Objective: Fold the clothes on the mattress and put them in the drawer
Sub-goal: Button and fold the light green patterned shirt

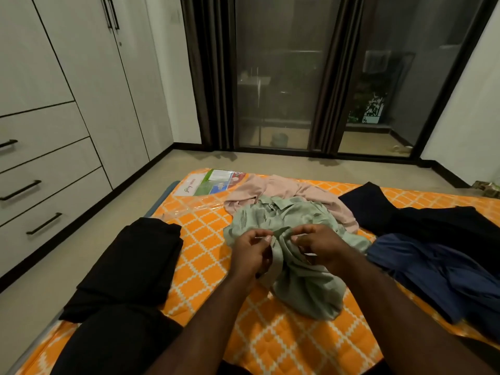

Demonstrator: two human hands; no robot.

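Head view: at frame centre, the left hand and right hand each pinch the crumpled green shirt on the mattress; its bulk lies lengthwise below the fingers, toward lower frame.

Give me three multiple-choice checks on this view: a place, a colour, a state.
1. Where does the folded black garment lie?
A. on the floor
B. on the mattress, left of the green shirt
C. right of the shirt

2. What colour is the cloth just behind the shirt?
A. red
B. white
C. pink

3. How are the drawers in view?
A. all shut
B. one open
C. all open

Answers: 1 B, it sits at the mattress's left edge; 2 C, pale pink shows beyond the collar; 3 A, every front is flush.
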